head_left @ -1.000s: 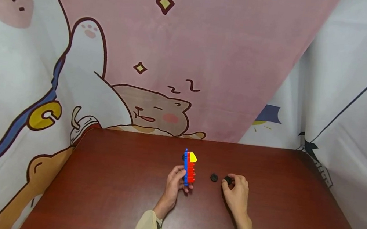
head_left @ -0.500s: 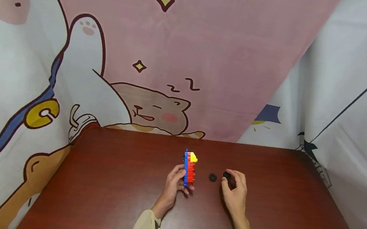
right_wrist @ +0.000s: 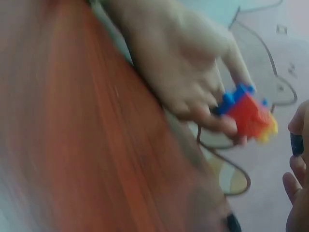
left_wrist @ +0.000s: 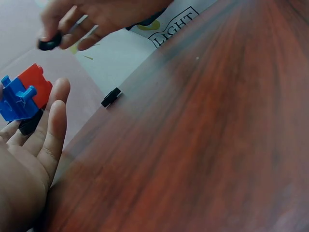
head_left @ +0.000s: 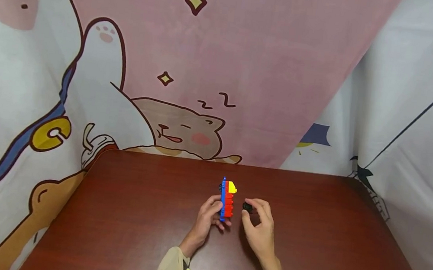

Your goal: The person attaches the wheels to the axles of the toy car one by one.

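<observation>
A toy car of building blocks (head_left: 228, 203), with a blue base, red bricks and a yellow brick at the far end, is tipped on its side in my left hand (head_left: 204, 221). Thumb and fingers grip its blue base (left_wrist: 17, 104), and a black wheel (left_wrist: 31, 123) shows at its underside. Just to the right, my right hand (head_left: 260, 228) pinches a small black wheel (head_left: 247, 207) between thumb and fingertips. That wheel is raised off the table in the left wrist view, apart from the car. The right wrist view is blurred.
A second loose black wheel (left_wrist: 111, 97) lies on the brown wooden table (head_left: 146, 215); in the head view the right hand covers its place. Behind the table's far edge hangs a pink and white cloth (head_left: 269, 70) with cartoon animals, continuing along both sides.
My right hand has lifted the black wheel and carried it left, over the other wheel and closer to the car. The left hand has shifted slightly right with the car.
</observation>
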`<state>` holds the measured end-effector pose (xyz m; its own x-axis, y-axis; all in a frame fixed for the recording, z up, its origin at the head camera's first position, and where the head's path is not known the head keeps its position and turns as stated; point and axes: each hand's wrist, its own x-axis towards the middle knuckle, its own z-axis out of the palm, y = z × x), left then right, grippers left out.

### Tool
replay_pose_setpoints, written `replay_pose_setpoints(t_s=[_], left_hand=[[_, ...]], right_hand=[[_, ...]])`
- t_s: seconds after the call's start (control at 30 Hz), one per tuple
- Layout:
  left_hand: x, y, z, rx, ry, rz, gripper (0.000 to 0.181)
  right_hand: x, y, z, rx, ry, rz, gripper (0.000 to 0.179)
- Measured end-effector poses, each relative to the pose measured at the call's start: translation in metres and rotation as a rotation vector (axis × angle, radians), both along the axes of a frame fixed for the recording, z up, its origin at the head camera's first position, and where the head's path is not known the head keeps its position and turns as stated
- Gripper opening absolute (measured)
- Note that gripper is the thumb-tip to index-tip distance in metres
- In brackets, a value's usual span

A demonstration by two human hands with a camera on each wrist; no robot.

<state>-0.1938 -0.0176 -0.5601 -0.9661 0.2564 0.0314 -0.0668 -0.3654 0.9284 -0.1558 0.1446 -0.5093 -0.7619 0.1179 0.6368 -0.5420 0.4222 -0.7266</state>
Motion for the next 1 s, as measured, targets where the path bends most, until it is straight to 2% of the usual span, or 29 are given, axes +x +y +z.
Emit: replay_pose_setpoints(t_s=[0.1, 0.33, 0.47, 0.63, 0.8, 1.0], left_hand=[[0.0, 0.001, 0.001, -0.028, 0.006, -0.002, 0.042], [-0.002, 0.002, 0.003, -0.076, 0.033, 0.003, 0.041], [-0.001, 0.001, 0.002, -0.084, 0.04, -0.01, 0.039], [-0.001, -0.001, 0.002, -0.093, 0.057, -0.034, 0.039], [-0.003, -0.005, 0.002, -0.097, 0.085, -0.073, 0.043], [-0.003, -0.008, 0.001, -0.108, 0.09, -0.111, 0.049]], right_hand=[[0.003, -0.01, 0.002, 0.005, -0.002, 0.051, 0.034], [-0.004, -0.019, -0.024, 0.073, 0.051, 0.117, 0.04], [-0.004, -0.022, -0.029, 0.137, 0.057, 0.146, 0.043], [-0.005, -0.023, -0.032, 0.191, 0.056, 0.136, 0.041], [-0.006, -0.022, -0.033, 0.193, 0.061, 0.12, 0.041], [-0.007, -0.022, -0.032, 0.19, 0.08, 0.137, 0.037]])
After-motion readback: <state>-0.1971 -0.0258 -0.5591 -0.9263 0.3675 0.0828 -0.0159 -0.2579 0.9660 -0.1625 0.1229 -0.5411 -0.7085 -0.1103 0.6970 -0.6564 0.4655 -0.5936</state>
